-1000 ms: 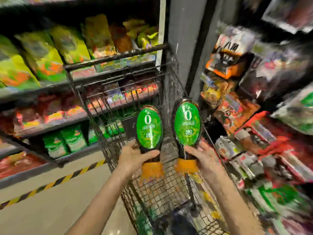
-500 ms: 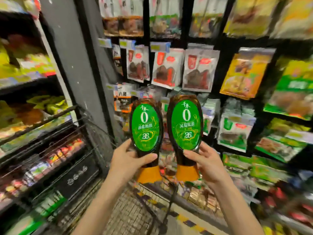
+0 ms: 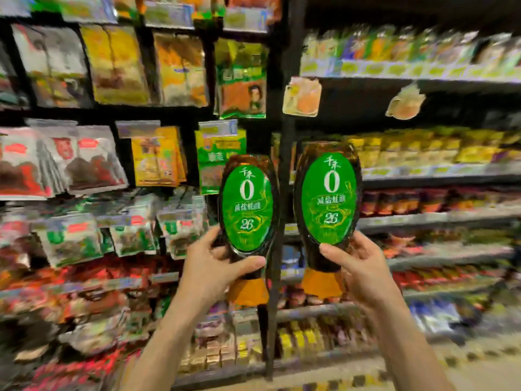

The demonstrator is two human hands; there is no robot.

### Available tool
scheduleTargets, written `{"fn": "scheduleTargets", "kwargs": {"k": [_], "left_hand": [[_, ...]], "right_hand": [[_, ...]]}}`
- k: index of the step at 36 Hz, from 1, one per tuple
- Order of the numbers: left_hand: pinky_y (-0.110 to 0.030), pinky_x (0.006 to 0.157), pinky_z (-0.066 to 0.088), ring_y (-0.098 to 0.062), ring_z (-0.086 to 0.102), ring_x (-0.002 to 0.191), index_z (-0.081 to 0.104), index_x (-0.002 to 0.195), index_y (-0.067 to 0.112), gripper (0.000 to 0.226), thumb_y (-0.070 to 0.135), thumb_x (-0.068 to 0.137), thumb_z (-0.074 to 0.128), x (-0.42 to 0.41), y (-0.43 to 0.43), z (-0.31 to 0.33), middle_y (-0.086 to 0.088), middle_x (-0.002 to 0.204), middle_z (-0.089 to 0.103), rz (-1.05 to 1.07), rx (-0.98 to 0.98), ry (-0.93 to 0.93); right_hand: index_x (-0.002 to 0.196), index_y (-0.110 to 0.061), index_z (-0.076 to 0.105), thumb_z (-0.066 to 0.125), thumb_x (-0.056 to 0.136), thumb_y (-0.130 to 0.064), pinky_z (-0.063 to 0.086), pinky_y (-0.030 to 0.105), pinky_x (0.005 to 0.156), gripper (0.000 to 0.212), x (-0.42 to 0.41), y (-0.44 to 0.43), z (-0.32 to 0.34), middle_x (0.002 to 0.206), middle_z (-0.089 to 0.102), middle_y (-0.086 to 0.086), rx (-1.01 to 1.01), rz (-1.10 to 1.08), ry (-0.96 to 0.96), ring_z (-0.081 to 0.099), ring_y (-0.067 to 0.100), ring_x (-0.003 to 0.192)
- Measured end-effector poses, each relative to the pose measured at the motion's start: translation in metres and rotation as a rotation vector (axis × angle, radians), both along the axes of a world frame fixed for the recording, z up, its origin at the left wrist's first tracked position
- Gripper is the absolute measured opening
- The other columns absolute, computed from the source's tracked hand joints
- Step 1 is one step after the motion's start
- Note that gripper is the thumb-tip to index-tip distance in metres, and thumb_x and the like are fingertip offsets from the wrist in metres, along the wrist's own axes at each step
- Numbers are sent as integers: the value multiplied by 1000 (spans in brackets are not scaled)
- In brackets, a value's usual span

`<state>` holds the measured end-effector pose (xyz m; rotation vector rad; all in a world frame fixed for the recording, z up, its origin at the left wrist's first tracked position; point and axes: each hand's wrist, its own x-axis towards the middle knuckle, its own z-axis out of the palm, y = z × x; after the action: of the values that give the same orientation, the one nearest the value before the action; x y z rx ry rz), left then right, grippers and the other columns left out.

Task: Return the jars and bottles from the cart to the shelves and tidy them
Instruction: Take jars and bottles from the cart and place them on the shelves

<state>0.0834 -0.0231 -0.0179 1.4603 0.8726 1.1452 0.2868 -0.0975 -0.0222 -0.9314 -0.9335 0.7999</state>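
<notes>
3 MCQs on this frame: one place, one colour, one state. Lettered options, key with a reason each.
1. Where are the left bottle and right bottle? A in a cart B held before the shelves C standing on a shelf
2. Their oval labels: A green B red C blue
3. The left hand: A open B rests on a shelf C grips a bottle
Key: 1 B: one in each hand, shelves behind. 2 A: both labels are green. 3 C: fingers curl round the left bottle.
</notes>
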Motion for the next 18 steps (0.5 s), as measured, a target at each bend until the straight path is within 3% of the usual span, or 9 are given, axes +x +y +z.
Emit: {"fn": "scheduleTargets", "kwargs": {"k": [3, 6, 9, 13, 16, 18], "left_hand": [[-10, 55, 51, 4, 67, 68, 54, 117, 13, 70, 0, 55, 84, 65, -12, 3, 13, 76, 73, -78, 26, 15], [-11, 56, 51, 5, 68, 67, 57, 104, 26, 62, 1, 54, 84, 128, -24, 5, 21, 67, 71, -159, 77, 14], [-17, 63, 56, -1, 70, 72, 57, 99, 29, 59, 3, 54, 84, 185, -37, 8, 15, 72, 74, -253, 91, -1], [-18, 65, 56, -2, 70, 74, 56, 102, 28, 65, 14, 46, 84, 253, -49, 16, 14, 75, 74, -360, 96, -27], [-17, 67, 56, 0, 70, 74, 55, 107, 27, 64, 4, 54, 84, 300, -52, 19, 17, 79, 74, -430, 129, -21], [-12, 62, 53, 3, 69, 72, 56, 98, 30, 57, 0, 57, 83, 331, -52, 20, 20, 80, 72, -476, 169, -23]], "right_hand": [[76, -28, 77, 91, 16, -49, 54, 18, 62, 65, 59, -32, 5, 78, 75, -5, 33, -89, 4, 69, 5, 72], [80, -23, 76, 92, 19, -49, 58, 27, 72, 68, 112, -61, 7, 83, 75, -1, 45, -183, -11, 70, 10, 77], [94, -14, 71, 92, 26, -47, 54, 35, 87, 78, 161, -88, 9, 97, 74, 5, 44, -268, -41, 68, 20, 92], [93, -15, 71, 92, 25, -46, 56, 25, 76, 78, 216, -115, 11, 94, 75, 2, 74, -397, -22, 69, 15, 88], [90, -17, 74, 92, 27, -45, 54, 22, 74, 71, 253, -131, 10, 95, 75, 3, 90, -467, -13, 69, 16, 90], [89, -19, 75, 93, 25, -45, 54, 21, 73, 72, 277, -140, 8, 95, 75, 2, 92, -526, 3, 70, 16, 91]]}}
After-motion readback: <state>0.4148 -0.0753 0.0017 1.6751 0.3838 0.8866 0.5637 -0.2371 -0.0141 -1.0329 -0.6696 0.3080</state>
